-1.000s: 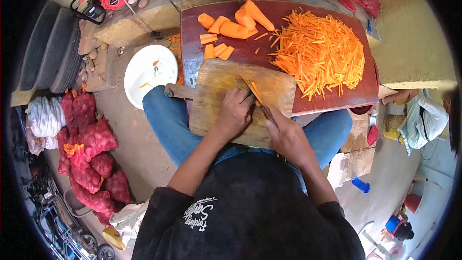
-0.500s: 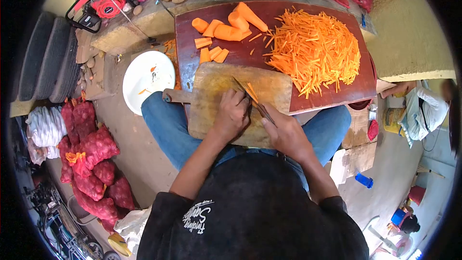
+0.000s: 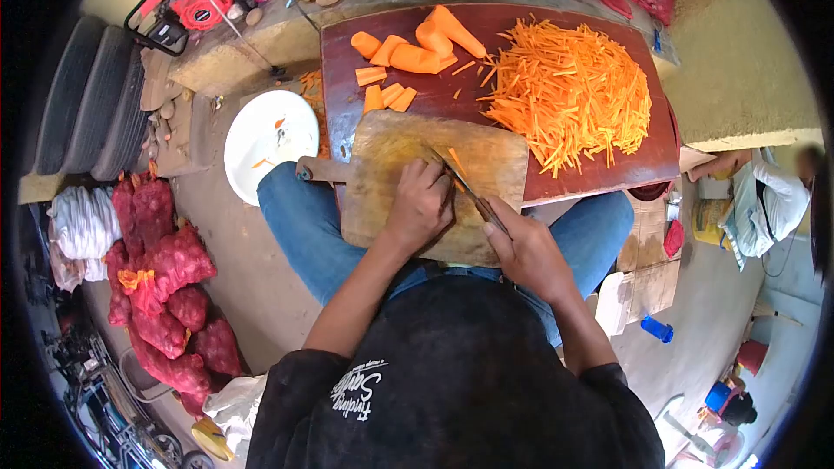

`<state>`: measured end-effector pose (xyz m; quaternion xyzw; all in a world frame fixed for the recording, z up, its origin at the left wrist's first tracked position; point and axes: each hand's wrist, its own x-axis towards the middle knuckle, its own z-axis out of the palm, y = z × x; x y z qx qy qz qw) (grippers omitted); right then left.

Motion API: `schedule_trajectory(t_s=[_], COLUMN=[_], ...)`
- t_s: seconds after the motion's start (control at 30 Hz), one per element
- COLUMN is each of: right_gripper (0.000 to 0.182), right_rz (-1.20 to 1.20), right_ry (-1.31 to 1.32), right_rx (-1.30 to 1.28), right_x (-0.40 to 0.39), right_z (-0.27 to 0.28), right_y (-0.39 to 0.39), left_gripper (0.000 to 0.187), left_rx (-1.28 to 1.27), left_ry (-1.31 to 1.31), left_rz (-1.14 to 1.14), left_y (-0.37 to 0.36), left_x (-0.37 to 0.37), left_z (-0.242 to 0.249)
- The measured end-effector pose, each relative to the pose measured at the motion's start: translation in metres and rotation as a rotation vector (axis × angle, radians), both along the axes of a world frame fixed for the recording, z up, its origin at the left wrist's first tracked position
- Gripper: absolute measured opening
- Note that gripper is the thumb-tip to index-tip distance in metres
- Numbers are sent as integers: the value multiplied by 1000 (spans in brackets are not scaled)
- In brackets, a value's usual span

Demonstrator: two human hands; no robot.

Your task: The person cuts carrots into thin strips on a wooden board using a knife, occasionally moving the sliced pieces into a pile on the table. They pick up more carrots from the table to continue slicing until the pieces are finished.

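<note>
My right hand (image 3: 530,252) is closed around the handle of a knife (image 3: 468,187), whose blade points up and left over a worn wooden cutting board (image 3: 382,148). My left hand (image 3: 420,207) rests on the board with curled fingers, right beside the blade; whatever lies under them is hidden. A few thin carrot sticks (image 3: 455,159) lie along the blade's far side. Beyond the board, short carrot slabs (image 3: 401,99) and thicker peeled carrot pieces (image 3: 413,58) sit on the dark red table (image 3: 347,30). A large heap of carrot strips (image 3: 573,87) covers the table's right part.
On the floor to the left stands a white basin (image 3: 243,156) with orange scraps in it. Red net sacks (image 3: 174,274) and stacked tires (image 3: 82,95) are farther left. Another person (image 3: 777,195) is at the far right, near flattened cardboard (image 3: 651,278).
The knife and my right hand have shifted slightly right and down, with the blade turned a little. My left hand stays in nearly the same place, fingers still curled.
</note>
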<state>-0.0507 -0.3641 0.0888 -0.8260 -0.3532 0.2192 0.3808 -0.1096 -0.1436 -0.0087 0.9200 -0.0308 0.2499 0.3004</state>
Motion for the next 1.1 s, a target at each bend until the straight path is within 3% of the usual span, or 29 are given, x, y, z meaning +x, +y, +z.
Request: schedule_trajectory(t_s=[0.13, 0.23, 0.37, 0.57, 0.67, 0.77, 0.87, 0.97, 1.0, 1.1], right_gripper=[50, 40, 44, 43, 41, 40, 37, 37, 38, 38], right_rz=[-12, -39, -107, -68, -44, -42, -196, -219, -175, -238], right_ry=[10, 6, 78, 127, 255, 133, 10, -149, -366, -450], right_rx=[-32, 25, 92, 113, 65, 65, 108, 57, 137, 59], right_x=[3, 6, 7, 1, -2, 10, 35, 73, 80, 84], right_z=[-10, -8, 4, 7, 8, -9, -17, -17, -17, -10], right_y=[5, 10, 0, -18, -22, -30, -30, -31, -29, -36], left_gripper=[16, 14, 11, 8, 8, 9, 8, 9, 10, 11], left_rx=[-1, -8, -64, -445, -685, -596, -497, -502, -498, -487], left_ry=[26, 15, -28, -104, 11, 87, 133, 166, 154, 143], left_rz=[2, -8, 35, 188, 285, 298, 243, 122, 93, 32], left_y=[-1, -1, -2, 3, 10, 23, 34, 34, 31, 15], left_x=[1, 3, 3, 1, -12, -18, -17, -8, -4, 11], left_z=[0, 0, 0, -3, 14, 29, 24, 9, 12, 24])
